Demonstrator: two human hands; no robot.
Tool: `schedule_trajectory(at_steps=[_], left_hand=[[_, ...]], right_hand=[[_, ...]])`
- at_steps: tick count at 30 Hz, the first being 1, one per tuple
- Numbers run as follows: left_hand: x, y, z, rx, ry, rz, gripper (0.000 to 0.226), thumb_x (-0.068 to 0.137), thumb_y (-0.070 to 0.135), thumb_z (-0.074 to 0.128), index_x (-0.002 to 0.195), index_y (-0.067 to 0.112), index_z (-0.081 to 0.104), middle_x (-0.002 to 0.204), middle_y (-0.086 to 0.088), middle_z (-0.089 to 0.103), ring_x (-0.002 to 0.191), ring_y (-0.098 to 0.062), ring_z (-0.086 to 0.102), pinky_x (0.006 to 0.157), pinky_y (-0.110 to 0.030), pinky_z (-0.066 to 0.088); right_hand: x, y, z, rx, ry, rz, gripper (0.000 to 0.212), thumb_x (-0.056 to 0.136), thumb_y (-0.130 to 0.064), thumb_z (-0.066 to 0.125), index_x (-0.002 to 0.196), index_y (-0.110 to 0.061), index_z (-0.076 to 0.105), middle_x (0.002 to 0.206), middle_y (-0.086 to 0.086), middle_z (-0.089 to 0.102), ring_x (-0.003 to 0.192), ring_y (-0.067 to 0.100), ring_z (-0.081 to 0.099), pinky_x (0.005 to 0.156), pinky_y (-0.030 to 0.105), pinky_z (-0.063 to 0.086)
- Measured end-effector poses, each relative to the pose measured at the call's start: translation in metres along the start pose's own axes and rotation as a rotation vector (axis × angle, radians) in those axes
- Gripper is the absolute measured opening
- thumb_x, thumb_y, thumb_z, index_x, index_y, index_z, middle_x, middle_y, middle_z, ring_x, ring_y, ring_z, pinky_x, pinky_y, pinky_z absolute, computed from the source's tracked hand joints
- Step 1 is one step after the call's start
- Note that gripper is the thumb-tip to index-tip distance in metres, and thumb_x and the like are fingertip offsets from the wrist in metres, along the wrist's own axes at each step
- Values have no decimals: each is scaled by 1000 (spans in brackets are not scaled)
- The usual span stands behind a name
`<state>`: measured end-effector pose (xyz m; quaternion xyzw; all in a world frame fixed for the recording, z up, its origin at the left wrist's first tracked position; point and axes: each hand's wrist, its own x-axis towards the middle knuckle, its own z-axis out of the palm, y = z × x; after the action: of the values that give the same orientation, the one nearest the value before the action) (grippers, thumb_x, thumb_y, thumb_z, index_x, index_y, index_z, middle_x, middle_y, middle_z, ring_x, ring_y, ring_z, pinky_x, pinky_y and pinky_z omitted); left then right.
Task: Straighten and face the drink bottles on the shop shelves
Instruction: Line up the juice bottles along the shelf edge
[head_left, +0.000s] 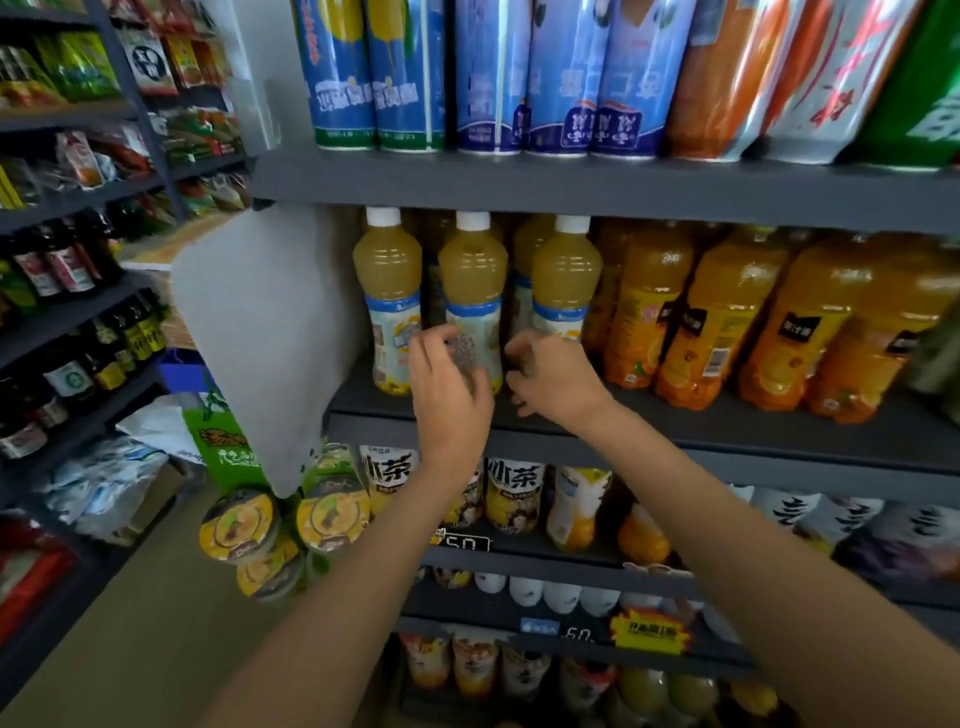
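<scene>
Both forearms reach up from six o'clock toward the middle shelf (727, 415). The left hand (447, 384) curls its fingers round the lower label of the middle pale bottle (472, 291), apparently to twist its label to the front. The right hand (550, 376), at three o'clock of the left, has bent fingers at the foot of the right pale bottle (566, 280); whether it pinches or only touches, I cannot tell. The held bottle rises at twelve o'clock of the left hand's grip, upright, at the shelf's front edge. The left pale bottle (388, 296) stands at nine o'clock, orange bottles (717, 322) at three o'clock. Tall cans (488, 78) line the shelf above.
</scene>
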<state>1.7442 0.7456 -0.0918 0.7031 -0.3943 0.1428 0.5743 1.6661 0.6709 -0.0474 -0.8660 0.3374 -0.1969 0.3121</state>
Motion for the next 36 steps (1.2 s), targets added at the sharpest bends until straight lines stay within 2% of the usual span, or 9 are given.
schedule_trajectory(at_steps=[4,10,13,17,21,23,28,32,36], left_hand=[[-21,42,35,-64,-49,23,31,80,-8,53,110,-3,48,107,-16,47,97,-22,48,84,-26,41],[-108,141,131,-159,-301,92,26,84,-2,53,109,5,46,96,0,42,81,-22,51,75,-36,44],[-165,206,195,-206,-560,116,33,87,4,56,117,5,43,105,-5,47,76,-18,52,68,-24,40],[-252,288,279,-100,-994,134,44,89,17,58,127,9,36,107,-1,45,85,-19,55,69,-29,39],[-331,359,343,-134,-1253,134,43,90,17,57,127,9,36,105,-1,49,85,-17,54,70,-28,41],[-355,389,369,-134,-1358,140,43,92,19,55,128,13,34,103,4,50,87,-14,53,69,-26,42],[-387,440,426,-231,-1287,124,35,93,18,52,125,16,38,86,17,50,75,1,51,57,-15,39],[-405,462,487,-224,-1345,107,36,91,14,53,124,12,37,84,14,49,82,-13,54,75,-31,47],[-426,483,559,-225,-1368,108,45,91,12,53,131,9,34,83,13,48,89,-19,55,80,-32,45]], right_hand=[[-43,35,-70,-105,69,-110,24,91,-13,55,115,-9,58,102,5,60,80,23,67,67,35,58],[-143,170,-185,-228,216,168,23,89,-17,59,109,-5,61,105,11,65,101,28,60,78,30,44],[-216,255,-249,-281,240,319,23,89,-17,59,107,-3,64,110,15,66,104,29,58,76,25,38],[-324,362,-334,-301,249,549,22,90,-18,59,103,-2,65,106,16,64,101,31,58,77,29,39],[-420,436,-398,-234,247,803,19,92,-19,55,91,-2,63,91,16,63,91,32,58,72,35,43],[-446,465,-424,-222,268,842,25,92,-20,56,104,0,63,103,17,64,98,32,59,76,36,44],[-474,533,-459,-213,259,882,27,91,-23,58,112,-7,60,111,12,61,93,24,55,74,31,41],[-465,586,-473,-223,196,880,28,90,-23,58,112,-5,60,113,13,62,101,27,57,81,33,44],[-455,646,-512,-245,152,905,34,92,-23,56,122,-7,56,122,12,58,109,27,54,82,30,41]])
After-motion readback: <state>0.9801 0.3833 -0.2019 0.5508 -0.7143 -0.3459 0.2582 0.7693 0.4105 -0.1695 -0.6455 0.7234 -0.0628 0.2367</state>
